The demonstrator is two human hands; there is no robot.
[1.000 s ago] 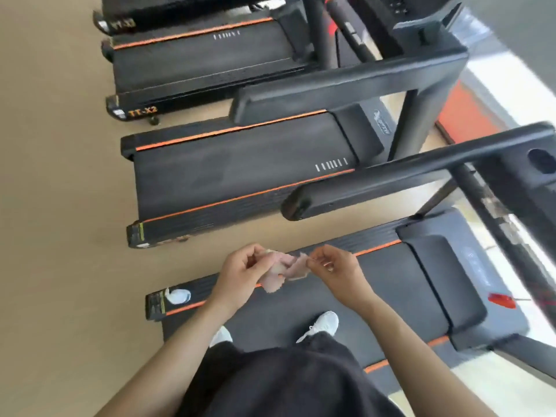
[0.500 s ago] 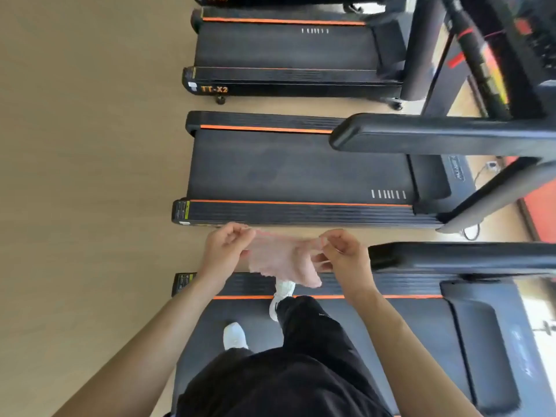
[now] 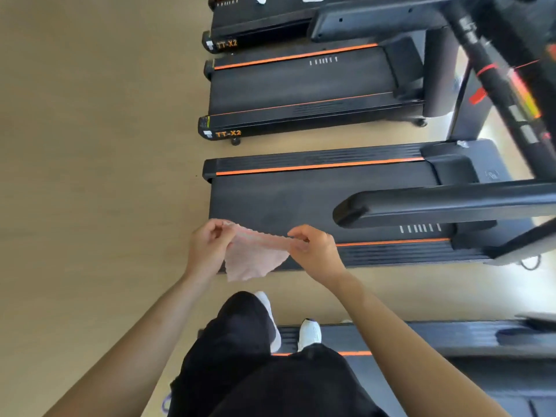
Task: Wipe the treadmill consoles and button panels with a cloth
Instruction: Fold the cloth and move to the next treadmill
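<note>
1. Change noted: a second ago the cloth (image 3: 255, 258) was a crumpled wad between the hands; it is now drawn out, its top edge stretched between them and the rest hanging free
2. Grip state: the left hand (image 3: 207, 249) pinches the left corner between thumb and fingers, and the right hand (image 3: 317, 252) pinches the right corner; each grip is narrow and holds cloth only
3. Location: the cloth is at frame centre, in the air over the near edge of the middle treadmill (image 3: 285, 200), touching no machine
4. Also changed: the view has swung, and the person has moved off the belt in the lower frame; one white shoe (image 3: 310, 335) is at its side rail
5. Judgement: the cloth is being readied and wiping here has not begun; no console or button panel is clearly in view
6. Edges and room: the black handrail (image 3: 436, 206) juts in from the right, near the right hand; uprights crowd the upper right; the tan floor (image 3: 90, 176) at left offers open room
</note>
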